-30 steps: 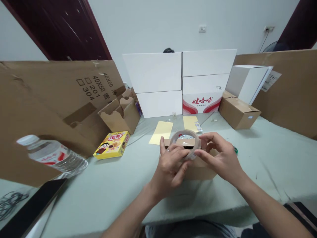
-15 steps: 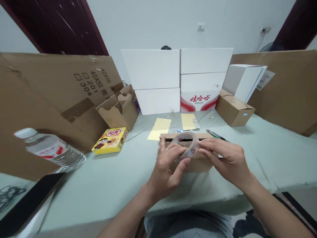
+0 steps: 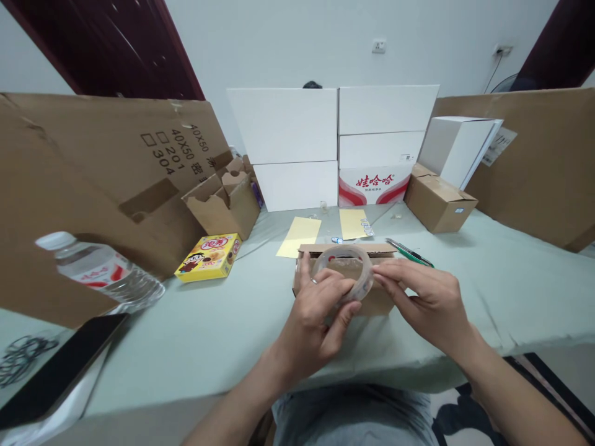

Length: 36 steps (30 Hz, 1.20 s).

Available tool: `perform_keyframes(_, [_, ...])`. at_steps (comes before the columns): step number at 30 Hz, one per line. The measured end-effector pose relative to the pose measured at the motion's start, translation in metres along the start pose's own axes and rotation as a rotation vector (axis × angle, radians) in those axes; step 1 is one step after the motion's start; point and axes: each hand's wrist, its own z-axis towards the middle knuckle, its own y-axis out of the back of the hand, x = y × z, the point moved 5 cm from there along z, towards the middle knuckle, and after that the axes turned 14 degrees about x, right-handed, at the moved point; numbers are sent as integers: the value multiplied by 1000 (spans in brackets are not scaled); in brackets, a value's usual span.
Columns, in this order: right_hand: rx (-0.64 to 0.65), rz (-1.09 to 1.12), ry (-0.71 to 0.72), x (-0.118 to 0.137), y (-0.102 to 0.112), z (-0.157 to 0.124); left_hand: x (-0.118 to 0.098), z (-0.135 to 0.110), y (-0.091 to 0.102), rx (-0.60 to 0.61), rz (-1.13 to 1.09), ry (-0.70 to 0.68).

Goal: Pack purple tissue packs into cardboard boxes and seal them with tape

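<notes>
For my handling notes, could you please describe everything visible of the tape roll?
The tape roll is a translucent, plastic-looking ring with a red mark inside. It is tilted before the nearest cardboard box, the left grip around its lower rim, the right grip pinched at its right edge. Any lifted end is unclear.

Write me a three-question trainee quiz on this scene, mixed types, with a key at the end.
1. Open question: what does the left hand hold?
2. True or false: in the picture, the bottle is to the left of the yellow box.
3. Multiple choice: how many yellow sheets lie on the table? A) one B) two C) four

Key: 1. The tape. 2. True. 3. B.
</notes>
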Motion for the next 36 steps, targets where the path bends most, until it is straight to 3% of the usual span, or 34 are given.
perform_keyframes(10, [78,111,-23,-1,4,-6,-5,-5,-3,73,-58,48])
perform_keyframes(16, [32,94,-32,3,1,-10,-11,-12,-6,62,-130,93])
perform_keyframes(21, [93,200,8,1,-3,-14,-13,-18,-3,35,-108,144])
perform_keyframes(29, [99,278,1,1,-7,-7,-21,-22,0,28,56,54])
perform_keyframes(33, [15,263,1,-6,-11,-5,-9,-15,-3,31,48,11])
perform_keyframes(36, [39,297,-20,-14,-14,-6,1,-9,-4,20,2,-10])
